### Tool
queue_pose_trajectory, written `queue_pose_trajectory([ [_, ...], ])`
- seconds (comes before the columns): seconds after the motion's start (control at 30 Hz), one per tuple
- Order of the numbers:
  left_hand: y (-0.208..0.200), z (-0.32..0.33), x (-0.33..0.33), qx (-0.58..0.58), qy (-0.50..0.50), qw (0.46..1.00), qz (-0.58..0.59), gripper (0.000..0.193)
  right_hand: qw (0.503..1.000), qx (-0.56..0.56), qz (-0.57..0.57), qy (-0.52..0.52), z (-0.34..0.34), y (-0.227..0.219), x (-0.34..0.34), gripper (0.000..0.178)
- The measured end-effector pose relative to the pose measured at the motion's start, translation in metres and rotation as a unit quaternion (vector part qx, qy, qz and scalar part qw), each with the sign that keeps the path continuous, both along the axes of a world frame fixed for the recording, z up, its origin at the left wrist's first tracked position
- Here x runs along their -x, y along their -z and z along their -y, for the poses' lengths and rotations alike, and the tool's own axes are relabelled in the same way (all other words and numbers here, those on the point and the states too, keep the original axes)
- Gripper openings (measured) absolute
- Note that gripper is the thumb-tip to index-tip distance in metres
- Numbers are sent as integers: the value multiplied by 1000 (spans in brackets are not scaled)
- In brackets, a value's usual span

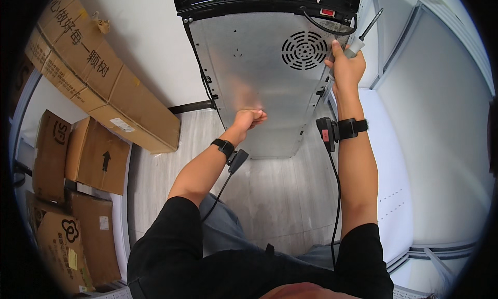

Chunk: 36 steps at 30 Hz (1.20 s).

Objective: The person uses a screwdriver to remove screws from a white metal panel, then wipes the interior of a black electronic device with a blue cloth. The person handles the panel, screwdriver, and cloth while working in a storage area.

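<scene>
A tall appliance with a bare metal back panel [259, 86] stands in front of me. My right hand [347, 68] is closed around the grey handle of a screwdriver [356, 47], beside the panel's upper right edge. The screwdriver's dark shaft points up and to the right, away from the panel. In front of the panel's middle is my left hand [250, 120], its fingers curled together. Whether anything small is in them is hidden, and I cannot tell if they touch the metal. A round slotted vent [305, 50] lies just left of my right hand.
At the appliance's top are a black cord [332, 31] and a red switch [327, 12]. A long cardboard box [111, 86] leans at the left, with more cartons [98, 156] on a shelf nearby. White panels [436, 117] stand at the right. Cables hang from both wrist straps.
</scene>
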<state>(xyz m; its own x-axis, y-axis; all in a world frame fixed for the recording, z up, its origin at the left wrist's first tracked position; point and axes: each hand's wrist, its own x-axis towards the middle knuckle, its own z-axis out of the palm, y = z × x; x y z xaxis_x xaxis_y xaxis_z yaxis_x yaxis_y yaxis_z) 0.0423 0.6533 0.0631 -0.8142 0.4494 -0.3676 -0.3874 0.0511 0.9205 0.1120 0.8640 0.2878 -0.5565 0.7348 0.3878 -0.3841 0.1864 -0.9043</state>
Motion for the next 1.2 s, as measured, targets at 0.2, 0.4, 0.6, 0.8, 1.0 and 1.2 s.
queue_pose_trajectory([
  [0.2,10,0,-8,-11,-12,1000,13,18,999,27,-1,-42,0,3,4,36],
  [0.4,6,-2,-6,-7,9,1000,17,20,994,48,-39,-91,-3,4,2,42],
  [0.6,17,-10,-5,28,73,997,-7,19,992,65,-65,-88,-8,-3,-18,34],
  [0.8,20,-47,-30,49,207,977,-9,17,996,39,-60,-48,-39,-14,-41,25],
  [1.0,18,-156,-115,80,296,952,-4,15,990,62,-120,41,-135,-14,-134,11],
  [1.2,54,-236,-201,-47,392,890,227,13,976,99,-108,160,-210,-28,-196,12],
])
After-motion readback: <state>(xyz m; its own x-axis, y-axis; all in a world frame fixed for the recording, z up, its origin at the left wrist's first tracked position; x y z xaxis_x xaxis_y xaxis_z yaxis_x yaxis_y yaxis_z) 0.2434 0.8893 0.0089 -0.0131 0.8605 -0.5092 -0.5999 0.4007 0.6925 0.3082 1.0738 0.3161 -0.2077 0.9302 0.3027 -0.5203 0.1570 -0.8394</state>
